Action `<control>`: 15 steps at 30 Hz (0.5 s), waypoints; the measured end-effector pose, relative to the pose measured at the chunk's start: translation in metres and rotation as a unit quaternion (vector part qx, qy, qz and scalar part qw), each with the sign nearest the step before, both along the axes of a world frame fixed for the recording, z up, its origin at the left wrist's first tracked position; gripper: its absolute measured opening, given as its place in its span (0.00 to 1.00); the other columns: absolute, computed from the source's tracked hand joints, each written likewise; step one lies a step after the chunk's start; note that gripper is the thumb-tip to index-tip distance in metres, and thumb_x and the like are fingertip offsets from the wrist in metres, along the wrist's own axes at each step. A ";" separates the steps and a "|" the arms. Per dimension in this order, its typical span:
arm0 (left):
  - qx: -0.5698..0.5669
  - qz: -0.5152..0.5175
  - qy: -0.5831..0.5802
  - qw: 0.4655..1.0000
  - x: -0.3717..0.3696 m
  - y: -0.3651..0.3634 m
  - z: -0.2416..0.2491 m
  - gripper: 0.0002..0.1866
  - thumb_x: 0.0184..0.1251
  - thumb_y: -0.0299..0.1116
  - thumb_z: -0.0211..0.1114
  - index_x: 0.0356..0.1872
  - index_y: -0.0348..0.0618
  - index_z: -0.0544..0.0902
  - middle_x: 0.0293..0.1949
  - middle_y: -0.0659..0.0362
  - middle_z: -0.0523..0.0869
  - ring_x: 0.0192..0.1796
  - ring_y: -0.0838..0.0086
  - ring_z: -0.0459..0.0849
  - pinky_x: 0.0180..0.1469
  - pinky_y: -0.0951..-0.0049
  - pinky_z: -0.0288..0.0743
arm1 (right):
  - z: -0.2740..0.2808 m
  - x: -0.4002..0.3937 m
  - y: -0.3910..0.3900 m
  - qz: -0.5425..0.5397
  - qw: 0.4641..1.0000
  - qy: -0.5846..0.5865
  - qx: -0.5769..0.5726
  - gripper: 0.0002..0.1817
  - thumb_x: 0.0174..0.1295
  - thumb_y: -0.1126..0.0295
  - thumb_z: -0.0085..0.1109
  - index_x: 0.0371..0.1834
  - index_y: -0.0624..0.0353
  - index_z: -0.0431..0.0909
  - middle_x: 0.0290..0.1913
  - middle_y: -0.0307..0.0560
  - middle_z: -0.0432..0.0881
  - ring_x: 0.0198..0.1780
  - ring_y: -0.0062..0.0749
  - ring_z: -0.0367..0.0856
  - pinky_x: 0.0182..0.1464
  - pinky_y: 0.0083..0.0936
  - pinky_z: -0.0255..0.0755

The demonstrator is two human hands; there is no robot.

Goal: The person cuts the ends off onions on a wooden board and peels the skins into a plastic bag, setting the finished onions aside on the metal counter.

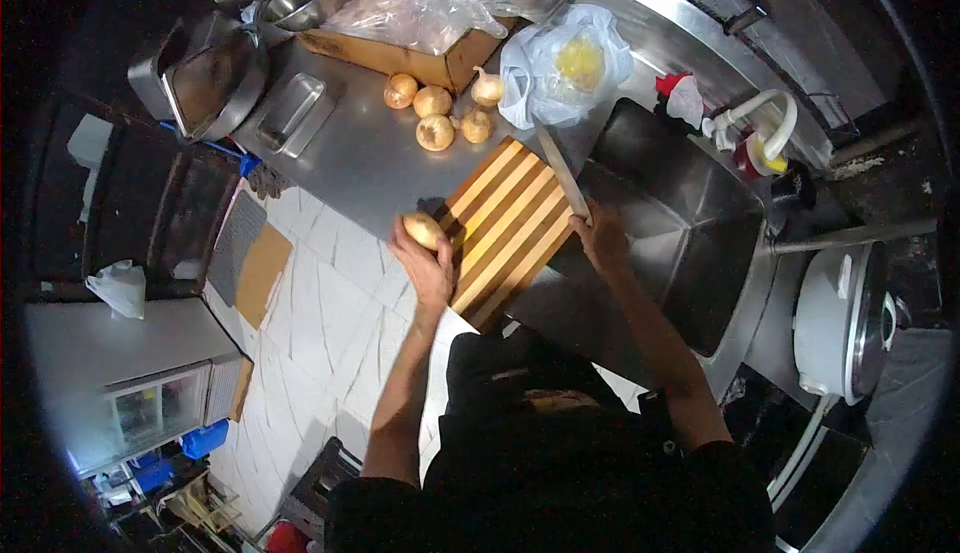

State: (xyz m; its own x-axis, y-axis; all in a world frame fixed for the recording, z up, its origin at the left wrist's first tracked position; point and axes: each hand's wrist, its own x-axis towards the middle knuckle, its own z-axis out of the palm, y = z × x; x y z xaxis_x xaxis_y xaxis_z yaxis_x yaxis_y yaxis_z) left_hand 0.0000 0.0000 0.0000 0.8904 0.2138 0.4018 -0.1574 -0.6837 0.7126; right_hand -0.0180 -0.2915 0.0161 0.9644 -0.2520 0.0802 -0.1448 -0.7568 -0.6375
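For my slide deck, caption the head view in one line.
At a striped board, the left hand holds an onion, the right hand a knife; more onions lie beyond.

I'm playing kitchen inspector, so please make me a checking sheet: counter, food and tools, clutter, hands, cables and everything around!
Surface: steel counter; striped board by the dark sink.
Food and tools: five loose onions; one knife.
Clutter: cardboard box with clear plastic on top; pale plastic bag.
Left hand: holding what looks like another onion.
Right hand: gripping the knife.
Cables: nothing seen clearly.
Surroundings: white floor; white lidded pot at right.
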 end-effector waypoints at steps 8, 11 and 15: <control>0.068 -0.118 -0.029 0.990 0.080 0.027 0.016 0.35 0.54 0.40 0.62 0.62 0.38 0.60 0.53 0.40 0.63 0.55 0.46 0.65 0.59 0.55 0.61 | -0.002 -0.019 0.037 -0.006 1.000 -0.016 0.012 0.18 0.56 0.63 0.59 0.45 0.64 0.74 0.37 0.60 0.79 0.41 0.54 0.76 0.44 0.41 0.69; 0.009 -0.121 0.011 0.993 0.069 0.023 0.036 0.33 0.57 0.41 0.61 0.61 0.38 0.60 0.53 0.41 0.64 0.55 0.49 0.65 0.59 0.57 0.61 | -0.006 -0.028 0.039 -0.045 0.994 0.046 0.083 0.15 0.60 0.64 0.54 0.44 0.66 0.73 0.35 0.61 0.78 0.40 0.54 0.76 0.42 0.40 0.70; -0.271 -0.180 0.142 0.935 0.012 0.007 0.045 0.29 0.66 0.39 0.55 0.63 0.36 0.58 0.58 0.45 0.65 0.60 0.59 0.66 0.63 0.66 0.59 | 0.033 -0.054 0.055 -0.032 0.993 -0.010 0.116 0.13 0.62 0.67 0.51 0.42 0.66 0.73 0.35 0.62 0.76 0.39 0.54 0.76 0.40 0.40 0.71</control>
State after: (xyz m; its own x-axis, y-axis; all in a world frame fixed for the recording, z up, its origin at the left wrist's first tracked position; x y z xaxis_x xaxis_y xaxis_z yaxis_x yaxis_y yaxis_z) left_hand 0.0119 0.0074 0.0453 0.9983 -0.0164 0.0567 -0.0585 -0.1493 0.9871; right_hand -0.0724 -0.2361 0.0487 0.9443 -0.3275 0.0312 -0.1744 -0.5788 -0.7966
